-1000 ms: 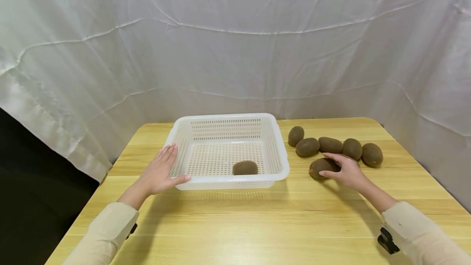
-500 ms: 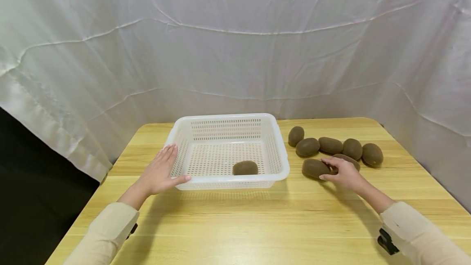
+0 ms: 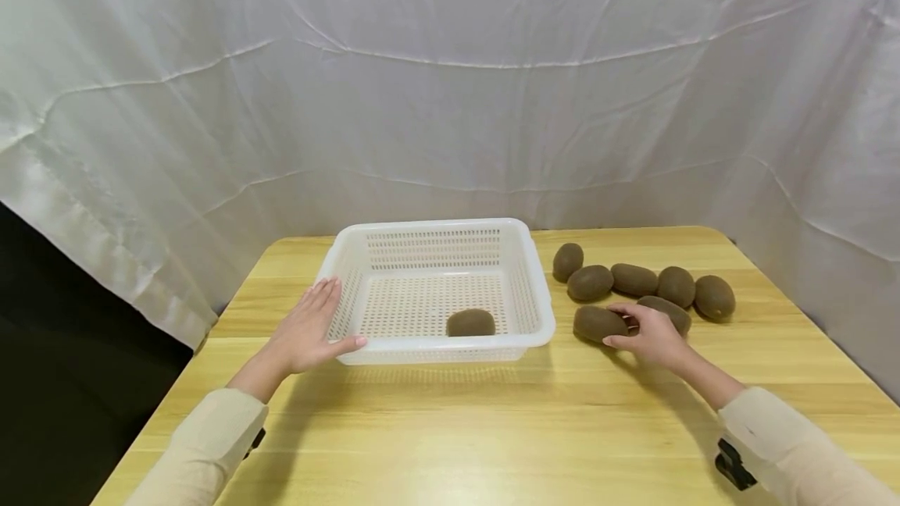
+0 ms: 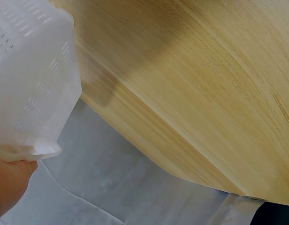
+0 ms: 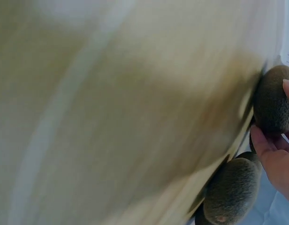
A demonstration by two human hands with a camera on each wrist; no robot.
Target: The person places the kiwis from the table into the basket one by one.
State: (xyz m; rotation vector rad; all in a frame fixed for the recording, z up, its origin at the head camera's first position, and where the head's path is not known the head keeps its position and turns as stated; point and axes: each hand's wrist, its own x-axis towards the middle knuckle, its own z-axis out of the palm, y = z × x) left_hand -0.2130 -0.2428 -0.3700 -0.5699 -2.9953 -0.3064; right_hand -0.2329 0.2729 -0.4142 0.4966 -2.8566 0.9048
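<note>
A white perforated plastic basket (image 3: 450, 342) stands on the table, with one brown fuzzy kiwi (image 3: 471, 322) lying in its near right part. My left hand (image 3: 302, 334) rests on the basket's left rim, fingers extended and thumb on the front corner. To the right of the basket, my right hand (image 3: 650, 336) pinches the right end of another kiwi (image 3: 600, 324) between thumb and fingers. In the right wrist view the thumb and a finger touch opposite sides of this kiwi (image 5: 273, 105). A further kiwi (image 3: 666, 313) lies right behind that hand.
Several more kiwis (image 3: 634, 279) form a rough row behind the right hand. Wooden tabletop (image 3: 450, 428) extends in front of the basket. A pale curtain (image 3: 450, 115) hangs along the back and sides; something black (image 3: 77, 381) shows at the left.
The kiwi at my right hand has shifted a little left, the hand following slightly, with its fingers now at the fruit's right end. My left hand and the basket have stayed put.
</note>
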